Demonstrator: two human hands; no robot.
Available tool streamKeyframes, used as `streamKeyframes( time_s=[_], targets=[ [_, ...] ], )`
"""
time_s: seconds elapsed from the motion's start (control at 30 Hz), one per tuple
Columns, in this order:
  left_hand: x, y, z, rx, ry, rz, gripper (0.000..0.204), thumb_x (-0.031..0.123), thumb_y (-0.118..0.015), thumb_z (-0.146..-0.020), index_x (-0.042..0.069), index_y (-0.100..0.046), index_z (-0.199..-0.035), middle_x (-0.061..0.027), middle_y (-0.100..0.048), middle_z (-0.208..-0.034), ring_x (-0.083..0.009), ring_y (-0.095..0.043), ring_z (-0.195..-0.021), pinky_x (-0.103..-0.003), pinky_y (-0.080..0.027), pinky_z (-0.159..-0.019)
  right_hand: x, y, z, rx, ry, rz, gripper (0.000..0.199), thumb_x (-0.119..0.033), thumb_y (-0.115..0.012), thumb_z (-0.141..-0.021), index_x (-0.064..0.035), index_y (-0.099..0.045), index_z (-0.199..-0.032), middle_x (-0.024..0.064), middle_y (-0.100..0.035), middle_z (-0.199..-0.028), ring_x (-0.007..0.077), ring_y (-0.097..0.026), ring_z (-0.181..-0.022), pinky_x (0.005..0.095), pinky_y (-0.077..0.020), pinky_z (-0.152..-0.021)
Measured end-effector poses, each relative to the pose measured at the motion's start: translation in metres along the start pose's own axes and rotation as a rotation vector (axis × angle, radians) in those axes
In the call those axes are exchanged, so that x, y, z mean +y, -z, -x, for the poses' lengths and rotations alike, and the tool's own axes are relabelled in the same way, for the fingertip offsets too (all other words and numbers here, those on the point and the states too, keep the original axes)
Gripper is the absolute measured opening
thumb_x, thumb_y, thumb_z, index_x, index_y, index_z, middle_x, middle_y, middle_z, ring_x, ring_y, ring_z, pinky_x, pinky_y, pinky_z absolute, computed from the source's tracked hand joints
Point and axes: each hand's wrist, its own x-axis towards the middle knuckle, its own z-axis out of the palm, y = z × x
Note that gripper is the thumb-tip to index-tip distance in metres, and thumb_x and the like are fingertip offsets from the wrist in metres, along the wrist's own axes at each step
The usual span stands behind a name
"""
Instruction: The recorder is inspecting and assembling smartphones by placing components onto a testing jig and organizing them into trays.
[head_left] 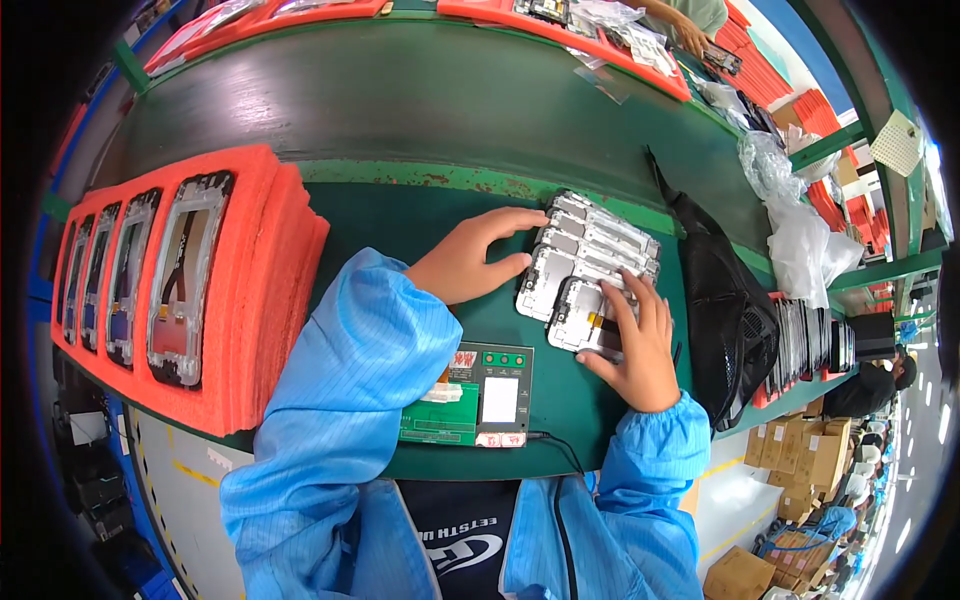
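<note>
A row of overlapping silver phone frames with black edges (601, 235) lies on the green bench, slightly right of the middle. My left hand (475, 258) is at the row's left end, index finger and thumb stretched apart, their tips touching or very near the edges. The nearest phone frame (577, 318), with a dark flex strip, lies partly over the others. My right hand (640, 345) grips this one, thumb at its near edge and fingers across its far right side. Between my forearms sits a green circuit board (452, 415) beside a small white screen (500, 400).
At left stands a tall stack of red foam trays (290, 290), the top one holding several phone frames (190, 280). A black bag (725, 310) lies right of the row. Beyond are a dark conveyor (400, 110), more red trays (300, 18) and another person's hand (690, 35).
</note>
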Motion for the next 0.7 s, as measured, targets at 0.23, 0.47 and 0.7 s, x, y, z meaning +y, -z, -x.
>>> streamKeyframes(
  time_s=[0.23, 0.47, 0.7],
  targets=[
    [0.017, 0.023, 0.01, 0.218, -0.012, 0.047, 0.027, -0.002, -0.048, -0.082, 0.002, -0.053, -0.108, -0.0074, -0.054, -0.108, -0.0178, -0.054, -0.099, -0.029, -0.043, -0.083, 0.023, 0.004, -0.01, 0.084, 0.148, -0.091, 0.076, -0.014, -0.074, -0.058, -0.0066, -0.039, -0.125, 0.0184, -0.039, -0.122, 0.0363, -0.041, -0.111, 0.0453, -0.0294, -0.096],
    [0.057, 0.034, 0.045, 0.438, -0.051, -0.289, 0.028, -0.002, -0.051, -0.078, 0.004, -0.055, -0.105, -0.0087, -0.055, -0.091, -0.0176, -0.057, -0.084, -0.028, -0.046, -0.068, -0.008, 0.038, -0.055, 0.209, 0.398, -0.16, 0.059, -0.015, -0.065, -0.072, -0.0008, -0.039, -0.123, 0.0187, -0.042, -0.118, 0.0315, -0.047, -0.106, 0.038, -0.0392, -0.09],
    [0.07, 0.024, 0.052, 0.351, -0.156, -0.947, 0.043, -0.001, -0.059, -0.07, 0.008, -0.054, -0.111, -0.0115, -0.051, -0.077, -0.0242, -0.055, -0.069, -0.03, -0.046, -0.059, -0.081, 0.005, -0.105, -0.157, -0.109, -1.869, 0.05, -0.042, -0.029, -0.092, -0.0028, -0.043, -0.12, 0.0133, -0.054, -0.107, 0.0222, -0.054, -0.096, 0.0336, -0.0442, -0.083]
  ],
)
